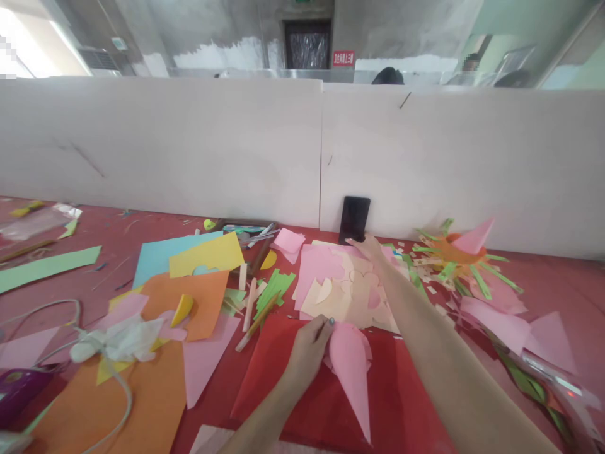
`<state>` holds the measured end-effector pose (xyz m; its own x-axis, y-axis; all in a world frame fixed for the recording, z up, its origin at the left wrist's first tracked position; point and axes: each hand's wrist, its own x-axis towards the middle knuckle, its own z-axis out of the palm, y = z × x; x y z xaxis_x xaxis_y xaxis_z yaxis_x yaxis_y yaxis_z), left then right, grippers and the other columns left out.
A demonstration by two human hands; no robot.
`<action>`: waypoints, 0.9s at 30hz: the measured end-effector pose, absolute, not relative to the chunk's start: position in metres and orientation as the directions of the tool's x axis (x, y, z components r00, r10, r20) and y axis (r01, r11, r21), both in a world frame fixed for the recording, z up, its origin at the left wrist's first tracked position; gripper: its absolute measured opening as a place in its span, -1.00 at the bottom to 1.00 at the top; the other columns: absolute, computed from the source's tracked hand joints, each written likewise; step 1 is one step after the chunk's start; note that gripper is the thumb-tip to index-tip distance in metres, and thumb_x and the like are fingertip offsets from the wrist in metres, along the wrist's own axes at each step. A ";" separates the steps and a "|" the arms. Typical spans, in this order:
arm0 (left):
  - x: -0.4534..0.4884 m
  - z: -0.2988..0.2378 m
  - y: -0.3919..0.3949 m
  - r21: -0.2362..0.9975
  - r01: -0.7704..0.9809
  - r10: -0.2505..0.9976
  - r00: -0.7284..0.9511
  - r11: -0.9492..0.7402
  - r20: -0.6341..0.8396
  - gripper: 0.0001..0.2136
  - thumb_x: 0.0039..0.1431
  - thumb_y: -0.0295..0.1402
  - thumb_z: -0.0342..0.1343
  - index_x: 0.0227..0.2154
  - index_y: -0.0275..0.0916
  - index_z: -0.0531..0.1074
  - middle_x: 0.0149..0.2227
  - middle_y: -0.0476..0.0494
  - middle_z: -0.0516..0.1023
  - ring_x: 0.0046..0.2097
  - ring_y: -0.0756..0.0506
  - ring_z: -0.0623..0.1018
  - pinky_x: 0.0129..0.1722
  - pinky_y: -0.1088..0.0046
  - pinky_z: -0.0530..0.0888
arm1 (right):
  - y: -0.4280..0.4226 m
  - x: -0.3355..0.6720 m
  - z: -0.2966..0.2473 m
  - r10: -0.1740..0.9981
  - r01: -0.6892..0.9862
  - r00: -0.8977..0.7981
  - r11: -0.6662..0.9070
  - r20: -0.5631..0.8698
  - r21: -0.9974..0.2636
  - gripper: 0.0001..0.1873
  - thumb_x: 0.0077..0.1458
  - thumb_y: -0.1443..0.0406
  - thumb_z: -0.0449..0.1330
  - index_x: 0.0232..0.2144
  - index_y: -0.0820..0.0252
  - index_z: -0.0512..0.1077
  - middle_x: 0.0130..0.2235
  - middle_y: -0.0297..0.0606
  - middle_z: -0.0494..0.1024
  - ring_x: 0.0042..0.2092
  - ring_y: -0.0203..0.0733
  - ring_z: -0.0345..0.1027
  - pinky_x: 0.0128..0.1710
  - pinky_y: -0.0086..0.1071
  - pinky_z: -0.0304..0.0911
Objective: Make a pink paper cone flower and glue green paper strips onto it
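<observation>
My left hand point(309, 350) is closed on the wide end of a pink paper cone point(352, 372), which lies pointing toward me over a red sheet point(293, 391). My right hand point(366, 247) reaches far forward, fingers stretched out, its tips touching the bottom of a black phone point(354, 217) that leans upright against the white partition. Under my right forearm lie pink and tan cut paper sheets point(331, 284) with curved holes.
Coloured sheets, blue point(161, 255), yellow point(205, 255) and orange point(198, 302), cover the red table on the left, with pencils and sticks point(253, 309). A white cable and crumpled plastic point(118, 340) lie at front left. Green and orange scraps point(454, 261) pile at the right. White partition point(236, 151) behind.
</observation>
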<state>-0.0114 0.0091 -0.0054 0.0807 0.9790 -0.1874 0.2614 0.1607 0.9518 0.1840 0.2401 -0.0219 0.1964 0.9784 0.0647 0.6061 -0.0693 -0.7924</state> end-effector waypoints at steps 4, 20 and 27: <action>-0.011 -0.008 0.012 0.965 0.227 0.988 0.053 0.129 -0.145 -0.64 0.04 -0.05 -0.07 -0.64 -0.21 0.07 -0.64 0.10 0.06 -0.54 0.04 0.13 -0.55 0.55 0.11 | 0.219 0.183 0.001 0.953 0.477 0.286 -0.047 0.104 -0.878 -0.49 -0.02 -0.02 0.08 -0.16 0.23 0.39 -0.13 -0.06 0.51 -0.11 -0.08 0.39 -0.16 -0.30 0.23; -0.007 -0.005 0.017 0.985 0.163 0.983 0.168 0.046 -0.074 -0.67 0.03 -0.09 -0.01 -0.61 -0.25 0.17 -0.60 0.10 0.14 -0.52 0.05 0.16 -0.54 0.55 0.14 | -0.013 0.154 -0.003 0.993 0.177 -0.118 0.023 0.002 -0.984 -0.62 0.04 0.02 0.09 -0.42 0.21 0.47 -0.41 -0.32 0.49 -0.35 -0.25 0.30 -0.33 -0.40 0.18; -0.007 -0.005 0.017 0.992 0.111 0.982 0.167 0.066 -0.084 -0.69 0.02 -0.08 -0.01 -0.58 -0.24 0.21 -0.59 0.08 0.21 -0.50 0.04 0.24 -0.52 0.55 0.19 | -0.008 0.149 -0.017 1.000 0.165 0.027 0.000 0.004 -0.986 -0.55 0.00 -0.05 0.08 -0.55 0.22 0.36 -0.60 -0.42 0.27 -0.51 -0.33 0.10 -0.51 -0.45 0.04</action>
